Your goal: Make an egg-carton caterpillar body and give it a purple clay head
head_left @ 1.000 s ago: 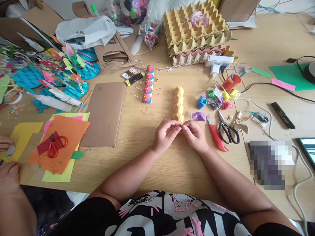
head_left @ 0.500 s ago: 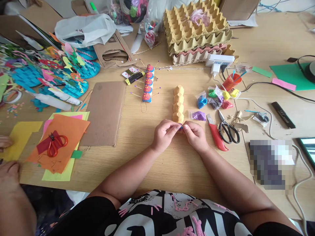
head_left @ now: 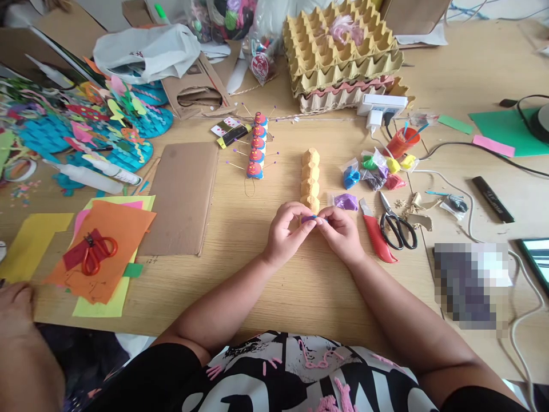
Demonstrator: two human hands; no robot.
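My left hand point(head_left: 288, 233) and my right hand point(head_left: 342, 233) meet in front of me, thumbs and forefingers pinched together. Between their fingertips is a small piece of purple and blue clay point(head_left: 307, 218), partly hidden by the fingers. Directly beyond the hands a yellowish egg-carton strip point(head_left: 310, 173) lies lengthwise, its near end close to the fingers. A bag of purple clay point(head_left: 345, 201) is just past my right hand. Farther left stands a decorated egg-carton caterpillar point(head_left: 257, 147), red and blue with purple-tipped sticks on its sides.
To the right lie a red-handled knife point(head_left: 380, 237), black scissors point(head_left: 398, 226) and bagged clay point(head_left: 351, 176). Egg trays point(head_left: 343, 57) are stacked behind. On the left are cardboard point(head_left: 180, 197), orange paper point(head_left: 124, 229) with red-handled scissors point(head_left: 91, 263), and another person's hand point(head_left: 17, 303).
My fingers have shifted slightly, and more of the purple and blue clay shows between them. At the far left, one of the other person's hands has left the yellow paper.
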